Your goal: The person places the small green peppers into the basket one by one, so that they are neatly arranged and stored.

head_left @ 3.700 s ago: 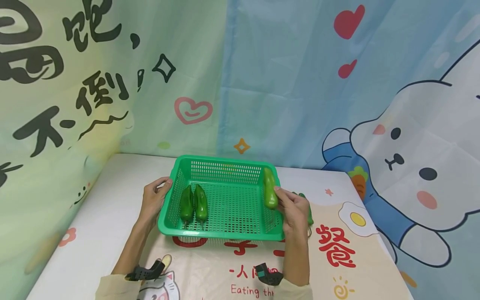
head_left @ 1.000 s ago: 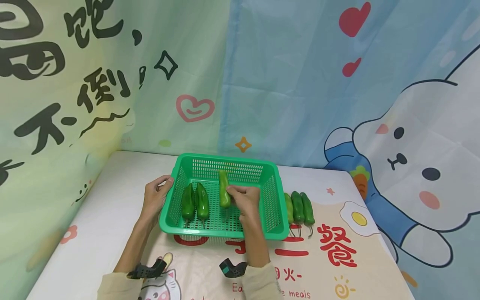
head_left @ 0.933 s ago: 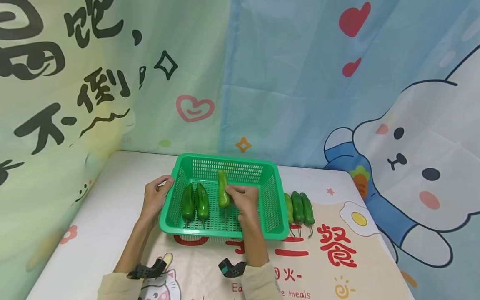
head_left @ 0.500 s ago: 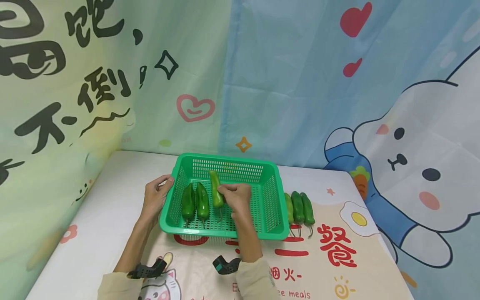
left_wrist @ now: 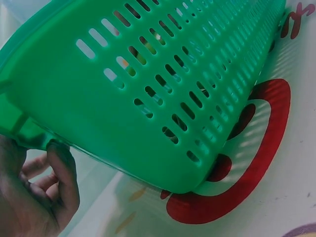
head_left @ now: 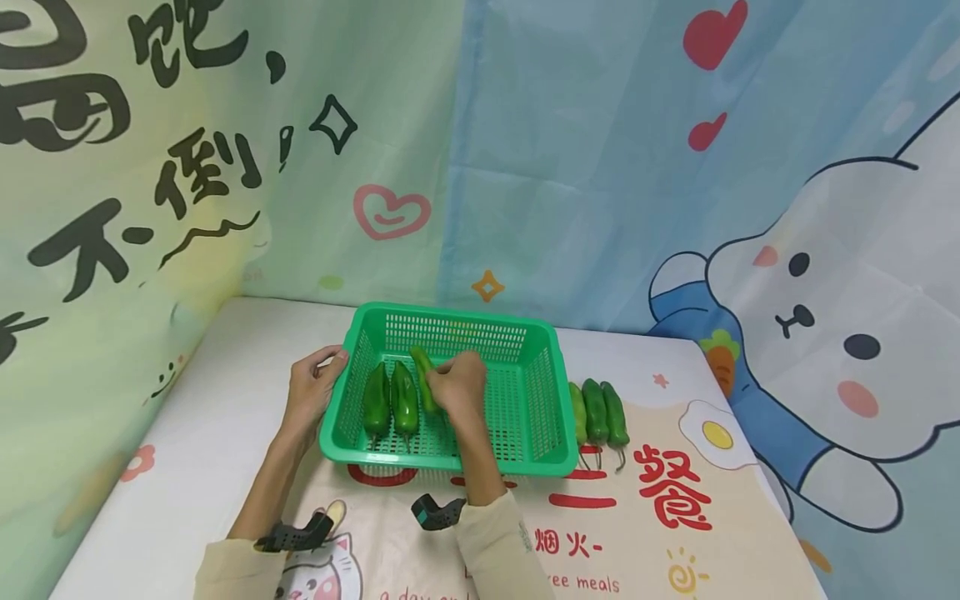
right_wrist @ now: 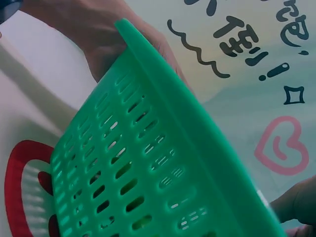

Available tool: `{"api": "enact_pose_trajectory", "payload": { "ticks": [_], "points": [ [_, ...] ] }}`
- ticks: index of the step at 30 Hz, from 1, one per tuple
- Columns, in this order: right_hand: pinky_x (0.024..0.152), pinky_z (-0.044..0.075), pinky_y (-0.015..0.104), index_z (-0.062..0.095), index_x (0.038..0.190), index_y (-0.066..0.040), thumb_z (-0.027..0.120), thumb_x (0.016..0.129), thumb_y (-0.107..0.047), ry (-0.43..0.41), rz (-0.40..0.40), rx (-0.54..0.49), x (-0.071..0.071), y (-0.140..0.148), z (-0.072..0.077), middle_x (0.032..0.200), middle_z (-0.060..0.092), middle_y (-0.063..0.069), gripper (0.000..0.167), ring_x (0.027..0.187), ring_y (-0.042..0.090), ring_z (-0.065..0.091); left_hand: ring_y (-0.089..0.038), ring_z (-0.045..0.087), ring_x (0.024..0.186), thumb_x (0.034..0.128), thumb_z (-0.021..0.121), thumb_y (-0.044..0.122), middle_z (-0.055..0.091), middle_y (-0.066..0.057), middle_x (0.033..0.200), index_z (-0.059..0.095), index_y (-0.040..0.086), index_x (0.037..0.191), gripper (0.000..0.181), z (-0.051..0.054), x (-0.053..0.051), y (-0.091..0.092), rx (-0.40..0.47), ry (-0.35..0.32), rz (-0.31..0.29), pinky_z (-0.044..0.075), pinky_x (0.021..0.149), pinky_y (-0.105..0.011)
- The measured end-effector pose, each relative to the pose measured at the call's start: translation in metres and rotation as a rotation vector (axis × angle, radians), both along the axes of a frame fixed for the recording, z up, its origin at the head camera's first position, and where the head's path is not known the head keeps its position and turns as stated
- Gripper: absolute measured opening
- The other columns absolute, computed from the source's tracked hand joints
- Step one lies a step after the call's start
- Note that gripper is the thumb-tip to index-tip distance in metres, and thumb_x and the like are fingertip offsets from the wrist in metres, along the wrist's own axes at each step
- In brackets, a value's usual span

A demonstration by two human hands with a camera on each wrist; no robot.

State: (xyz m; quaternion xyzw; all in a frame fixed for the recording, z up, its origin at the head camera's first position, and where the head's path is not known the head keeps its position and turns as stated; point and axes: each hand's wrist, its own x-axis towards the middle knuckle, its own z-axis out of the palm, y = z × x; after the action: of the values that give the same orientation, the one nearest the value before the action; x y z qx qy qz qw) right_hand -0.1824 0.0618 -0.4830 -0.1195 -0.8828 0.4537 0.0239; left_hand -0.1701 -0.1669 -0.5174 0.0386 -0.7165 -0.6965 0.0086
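Note:
A green plastic basket (head_left: 525,468) stands on the table, its left rim gripped by my left hand (head_left: 309,387). In the left wrist view, curled fingers (left_wrist: 64,182) of that hand lie at the rim's underside. Reaching inside the basket, my right hand (head_left: 461,385) pinches a light green pepper (head_left: 422,364), its lower part partly hidden. This pepper is tilted, close to the floor of the basket. To its left lie two darker green peppers (head_left: 405,400), side by side. In the right wrist view the basket wall hides most of the right hand.
Right of the basket, three green peppers (head_left: 596,412) lie in a row on the table, the leftmost partly hidden by the rim. A printed mat (head_left: 600,533) covers part of the white tabletop (head_left: 247,342). A printed cloth (head_left: 562,167) hangs behind the table.
My right hand has brought the light green pepper from the basket's right side leftward, beside the other two, then lowered and tilted it. The left hand has kept its hold on the rim.

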Motion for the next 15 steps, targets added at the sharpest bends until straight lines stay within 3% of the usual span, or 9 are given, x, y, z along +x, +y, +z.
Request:
{"api": "enact_pose_trajectory", "payload": {
  "ticks": [3,5,6,8,15],
  "points": [
    [0.060,0.065,0.038,0.082,0.084,0.003,0.077,0.091,-0.006,0.010,0.011,0.064,-0.022,0.001,-0.028,0.079,0.076,0.017,0.012,0.073,0.030,0.073,-0.003,0.079,0.076,0.1159,0.057,0.031,0.085,-0.004,0.100,0.062,-0.004,0.147,0.047,0.002,-0.001,0.000,-0.003,0.000,-0.001,0.068,0.069,-0.021],
    [0.047,0.054,0.034,0.070,0.065,-0.004,0.074,0.088,-0.004,0.012,0.023,0.080,-0.032,0.003,-0.044,0.061,0.061,0.008,0.023,0.056,0.022,0.058,-0.003,0.079,0.075,0.1159,0.057,0.031,0.085,-0.006,0.101,0.061,-0.005,0.148,0.047,0.002,-0.001,0.000,-0.006,-0.004,-0.003,0.068,0.069,-0.021],
    [0.045,0.050,0.032,0.063,0.062,-0.007,0.074,0.087,-0.004,0.000,0.032,0.072,-0.033,0.003,-0.045,0.058,0.054,0.005,0.028,0.054,0.020,0.052,-0.003,0.079,0.075,0.1159,0.057,0.031,0.085,-0.006,0.101,0.061,-0.004,0.148,0.047,0.002,-0.001,0.000,-0.009,-0.005,-0.002,0.068,0.069,-0.021],
    [0.042,0.043,0.030,0.053,0.061,-0.012,0.073,0.087,-0.002,-0.036,0.044,0.083,-0.036,0.003,-0.047,0.057,0.044,0.002,0.034,0.051,0.018,0.043,-0.003,0.078,0.074,0.1157,0.058,0.030,0.085,-0.007,0.100,0.062,-0.004,0.148,0.047,0.002,-0.001,0.000,-0.015,-0.008,0.003,0.067,0.068,-0.021],
    [0.044,0.048,0.030,0.059,0.079,-0.008,0.074,0.087,0.002,-0.139,0.048,0.129,-0.045,-0.002,-0.055,0.068,0.052,0.005,0.020,0.057,0.019,0.051,-0.002,0.078,0.073,0.1156,0.058,0.030,0.085,-0.006,0.099,0.062,-0.004,0.148,0.047,0.002,-0.001,-0.001,-0.014,-0.006,0.002,0.067,0.068,-0.021]
  ]
}}
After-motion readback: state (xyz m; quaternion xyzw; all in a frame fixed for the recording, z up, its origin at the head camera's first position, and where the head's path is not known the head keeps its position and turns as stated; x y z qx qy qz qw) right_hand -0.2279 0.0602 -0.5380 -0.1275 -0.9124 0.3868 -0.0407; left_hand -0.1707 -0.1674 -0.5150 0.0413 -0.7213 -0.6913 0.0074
